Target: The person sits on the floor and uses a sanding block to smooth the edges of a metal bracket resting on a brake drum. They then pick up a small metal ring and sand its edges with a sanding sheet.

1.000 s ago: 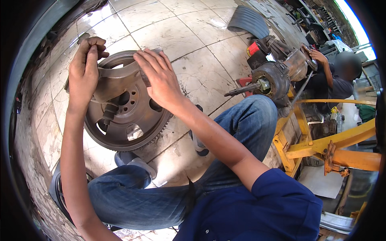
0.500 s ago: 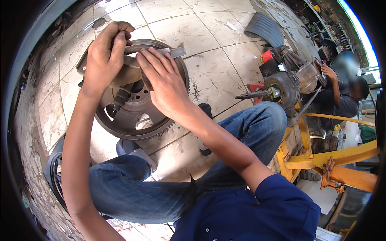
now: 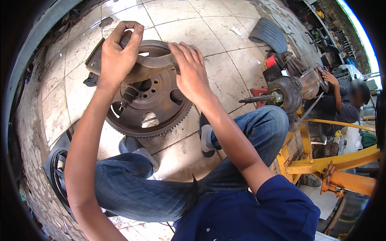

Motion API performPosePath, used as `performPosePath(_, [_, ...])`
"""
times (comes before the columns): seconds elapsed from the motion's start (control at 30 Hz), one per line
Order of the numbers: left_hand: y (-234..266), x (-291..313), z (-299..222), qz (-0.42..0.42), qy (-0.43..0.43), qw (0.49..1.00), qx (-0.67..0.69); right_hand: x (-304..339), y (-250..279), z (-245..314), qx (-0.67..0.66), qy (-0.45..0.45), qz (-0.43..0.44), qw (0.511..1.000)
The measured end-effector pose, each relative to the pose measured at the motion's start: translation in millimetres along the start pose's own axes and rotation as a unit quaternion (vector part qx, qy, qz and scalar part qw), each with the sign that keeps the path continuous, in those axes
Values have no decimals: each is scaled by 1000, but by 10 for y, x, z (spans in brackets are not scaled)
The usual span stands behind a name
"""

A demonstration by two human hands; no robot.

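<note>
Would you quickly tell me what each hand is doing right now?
Left hand: closed around one end of the metal bar.
Right hand: closed on the bar's other end, above the flywheel.

A rusty toothed flywheel (image 3: 155, 105) is seen lying flat on the pale tiled floor (image 3: 225, 36). A grey metal bar (image 3: 144, 66) is held across its upper rim: the left hand (image 3: 118, 54) is closed around the bar's left portion, the right hand (image 3: 191, 72) is wrapped over its right end. Blue-jeaned knees (image 3: 257, 132) are shown below. At right, a gearbox assembly (image 3: 287, 90) is mounted on a yellow stand (image 3: 321, 164), and another person's hand (image 3: 327, 76) is laid on it.
</note>
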State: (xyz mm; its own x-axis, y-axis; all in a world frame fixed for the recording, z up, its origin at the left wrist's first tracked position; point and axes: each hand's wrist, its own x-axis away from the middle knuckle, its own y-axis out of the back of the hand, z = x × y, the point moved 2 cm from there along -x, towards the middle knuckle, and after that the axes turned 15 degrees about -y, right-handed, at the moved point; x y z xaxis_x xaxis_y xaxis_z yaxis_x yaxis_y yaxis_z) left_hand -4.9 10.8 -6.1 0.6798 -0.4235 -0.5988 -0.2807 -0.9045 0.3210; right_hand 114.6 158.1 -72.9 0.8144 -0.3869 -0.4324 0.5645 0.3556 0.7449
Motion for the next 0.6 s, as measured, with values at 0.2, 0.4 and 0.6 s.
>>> performPosePath(0.2, [14,20,5,8,-14,1000,-2,1,-5,-84,32,-7,-3,999])
performPosePath(0.4, [4,-5,-57,33,11,999,-3,12,-111,242,37,6,30,999])
performPosePath(0.6, [11,-61,17,14,-20,1000,14,18,-166,576,-41,35,-15,998])
